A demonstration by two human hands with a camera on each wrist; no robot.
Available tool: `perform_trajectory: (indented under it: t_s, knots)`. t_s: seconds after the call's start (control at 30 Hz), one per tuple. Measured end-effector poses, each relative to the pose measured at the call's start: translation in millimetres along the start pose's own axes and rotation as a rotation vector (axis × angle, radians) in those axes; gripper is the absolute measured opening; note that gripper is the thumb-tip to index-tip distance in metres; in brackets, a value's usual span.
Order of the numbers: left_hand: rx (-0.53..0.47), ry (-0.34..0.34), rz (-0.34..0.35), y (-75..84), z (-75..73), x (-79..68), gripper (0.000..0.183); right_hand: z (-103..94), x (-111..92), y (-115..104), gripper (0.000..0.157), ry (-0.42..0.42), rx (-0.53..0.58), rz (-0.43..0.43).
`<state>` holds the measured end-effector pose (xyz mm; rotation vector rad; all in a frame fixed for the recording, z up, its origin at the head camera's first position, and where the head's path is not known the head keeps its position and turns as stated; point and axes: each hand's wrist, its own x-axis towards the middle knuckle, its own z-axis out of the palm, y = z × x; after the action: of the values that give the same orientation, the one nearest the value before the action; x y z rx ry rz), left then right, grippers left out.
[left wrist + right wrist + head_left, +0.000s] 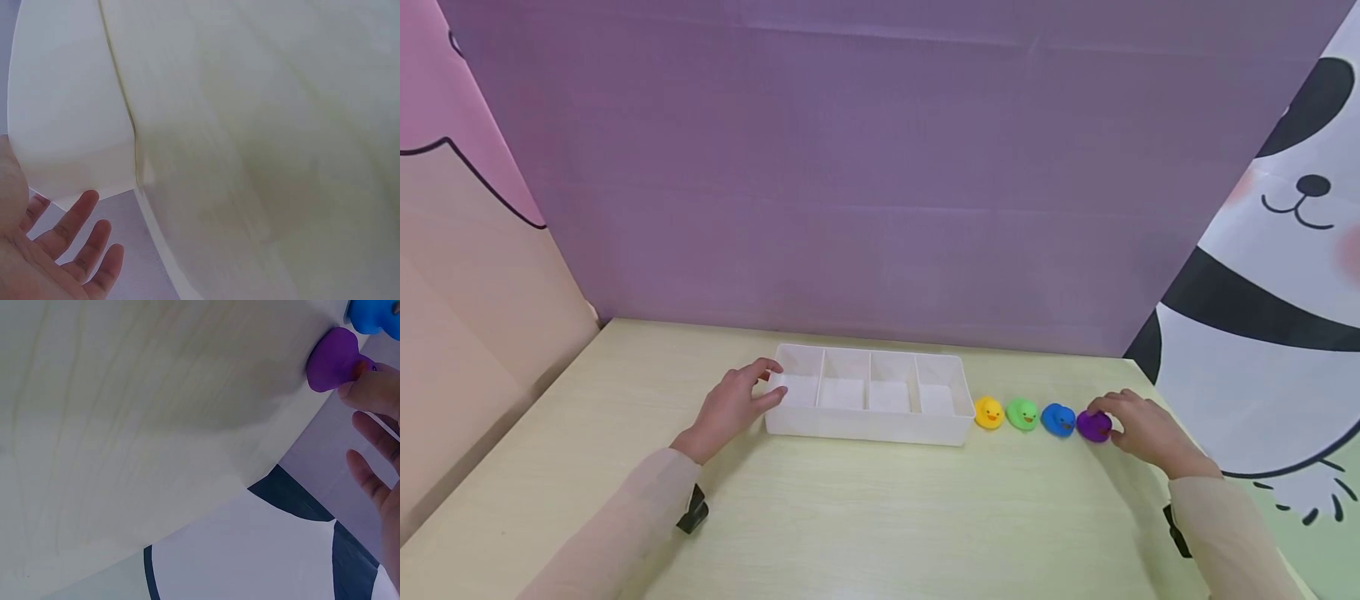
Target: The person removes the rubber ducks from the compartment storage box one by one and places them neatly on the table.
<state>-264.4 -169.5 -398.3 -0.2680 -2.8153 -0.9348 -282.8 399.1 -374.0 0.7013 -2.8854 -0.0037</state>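
Observation:
A white box with several compartments (868, 427) stands on the table. My left hand (730, 404) is at its left end, thumb and fingers spread and relaxed, touching its edge. In the left wrist view, the fingers (65, 231) lie apart beside the box (69, 94). At the right end of a row of toy ducks, my right hand (1150, 429) pinches a purple duck (1093, 427) between thumb and fingers. The purple duck (331, 359) still sits on the tabletop, partly covered by the thumb in the right wrist view.
Leftward from the purple duck come a blue duck (1058, 420), a green duck (1022, 414) and a yellow duck (989, 412), which is close to the box's right end. A purple backdrop (880, 183) rises behind the table (880, 517); a panda-printed panel (1262, 358) borders the right.

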Motion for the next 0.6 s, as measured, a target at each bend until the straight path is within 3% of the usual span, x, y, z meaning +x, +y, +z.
perform_trajectory:
  t_s: [0.2, 0.4, 0.6]
  knots:
    - [-0.002, -0.014, 0.007, -0.4, -1.2, 1.3, 0.037, -1.4, -0.2, 0.4, 0.037, 0.002, 0.004, -0.008]
    - [0.063, 0.002, 0.065, 0.5, -5.0, 3.9, 0.036, -4.5, -0.4, -1.2, 0.037, 0.006, 0.012, 0.0]
    - [0.116, 0.038, 0.124, 1.7, -9.6, 5.7, 0.037, -12.6, -0.7, -4.8, 0.036, 0.076, 0.002, -0.013]
